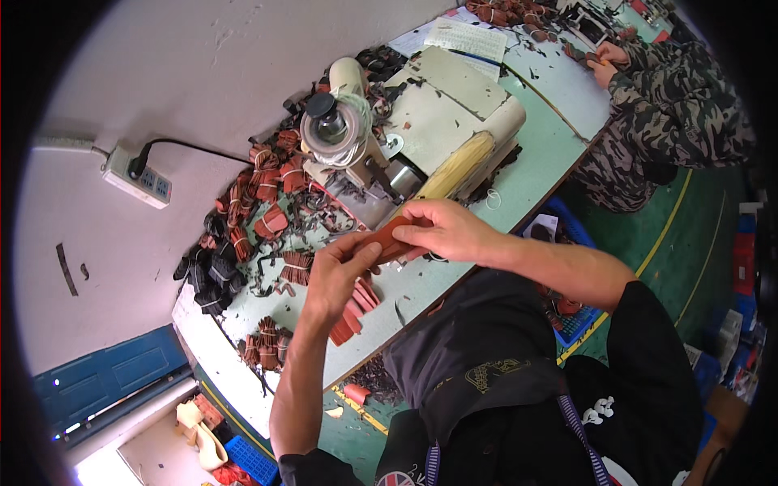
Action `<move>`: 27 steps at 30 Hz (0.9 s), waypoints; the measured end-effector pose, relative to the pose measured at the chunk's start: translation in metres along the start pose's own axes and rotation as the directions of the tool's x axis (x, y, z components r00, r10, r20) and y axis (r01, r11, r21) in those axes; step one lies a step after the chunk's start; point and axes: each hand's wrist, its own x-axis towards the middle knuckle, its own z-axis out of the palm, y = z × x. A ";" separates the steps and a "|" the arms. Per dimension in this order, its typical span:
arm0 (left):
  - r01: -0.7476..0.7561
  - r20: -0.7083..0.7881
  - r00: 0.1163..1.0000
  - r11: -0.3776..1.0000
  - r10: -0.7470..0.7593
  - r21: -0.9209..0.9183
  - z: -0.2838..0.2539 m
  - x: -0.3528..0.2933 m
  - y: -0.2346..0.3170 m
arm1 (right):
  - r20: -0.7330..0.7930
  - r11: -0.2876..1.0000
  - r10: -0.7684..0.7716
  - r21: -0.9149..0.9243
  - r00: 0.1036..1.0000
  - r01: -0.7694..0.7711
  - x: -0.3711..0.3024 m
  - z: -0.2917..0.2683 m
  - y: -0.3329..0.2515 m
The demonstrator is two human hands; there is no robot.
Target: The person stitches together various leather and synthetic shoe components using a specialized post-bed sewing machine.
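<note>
Strip (384, 240), reddish-brown and flat, is held in both hands just above the table (421, 283), near centre view; clock directions taken from it. Its 8 o'clock end is gripped by the left hand (336, 271), thumb pressed on top, fingers mostly hidden beneath. Its 3 o'clock side is pinched by the right hand (442, 229), thumb laid on upper face, fingers curled round.

Loose reddish strips (352, 312) are fanned out on the table at 7 o'clock, partly covered by the left hand. A tied brown bundle (297, 267) is placed between 8 and 9. More brown bundles (267, 340) are heaped at 8, near the table edge. Black bundles (219, 275) are piled at 9, red-brown bundles (263, 178) at 10, with dark scraps scattered between.

A cream machine (454, 97) is set at 1 o'clock, its near edge partly covered by a yellowish strip-like patch (462, 166). A round clear bowl (328, 134) with black knob is mounted at 11. Papers (466, 36) are laid beyond the machine at 1.

A white power strip (142, 174) is fixed to the wall between 9 and 10, black plug inserted. A blue crate (577, 324) is seen at 4, on the green floor. At 2 a co-worker (689, 105) in camouflage is seated; small dark pieces are held in that person's hands (608, 65).
</note>
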 end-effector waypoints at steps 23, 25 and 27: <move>0.305 0.066 0.952 0.937 -0.298 -0.170 -0.011 0.024 0.033 | 0.190 0.424 -0.128 -0.877 0.973 0.227 0.043 -0.059 -0.046; 0.295 0.057 0.955 0.945 -0.290 -0.144 -0.015 0.028 0.023 | 0.202 0.504 -0.091 -0.835 0.975 0.220 0.042 -0.057 -0.048; 0.284 0.047 0.959 0.952 -0.280 -0.117 -0.018 0.030 0.019 | 0.215 0.494 -0.097 -0.838 0.972 0.234 0.040 -0.056 -0.045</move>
